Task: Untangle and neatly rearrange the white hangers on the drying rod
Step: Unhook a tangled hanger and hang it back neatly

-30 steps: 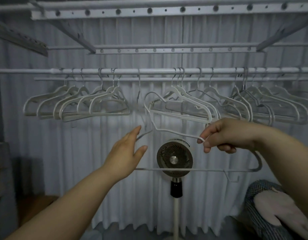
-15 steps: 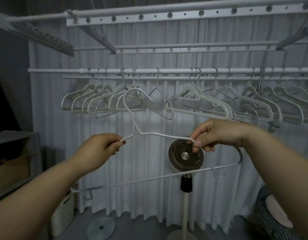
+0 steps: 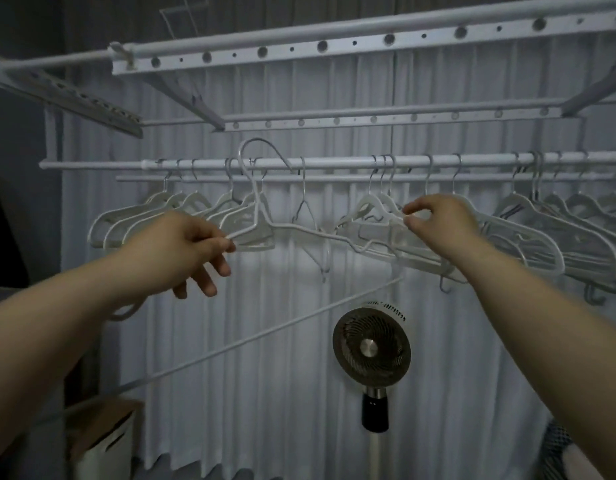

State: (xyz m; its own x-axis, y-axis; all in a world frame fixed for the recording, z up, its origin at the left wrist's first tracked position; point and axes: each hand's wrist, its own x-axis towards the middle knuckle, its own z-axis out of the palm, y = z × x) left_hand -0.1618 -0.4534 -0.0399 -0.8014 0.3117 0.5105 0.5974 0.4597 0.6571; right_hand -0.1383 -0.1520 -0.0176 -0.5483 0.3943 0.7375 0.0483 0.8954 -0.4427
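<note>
Left hand [image 3: 182, 244] and right hand [image 3: 438, 223] pinch one hanger [image 3: 292, 227] before crowded hangers [image 3: 518, 206] on the rod [image 3: 334, 163].

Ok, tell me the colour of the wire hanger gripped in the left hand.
The wire hanger is white, clearest in the head view.

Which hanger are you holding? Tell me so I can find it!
Find the long white drying rod, then the bunch of plastic hangers at its left. In front of them is a thin wire hanger, one shoulder pinched by the left hand. Only its hook arches up above the rod.
</note>
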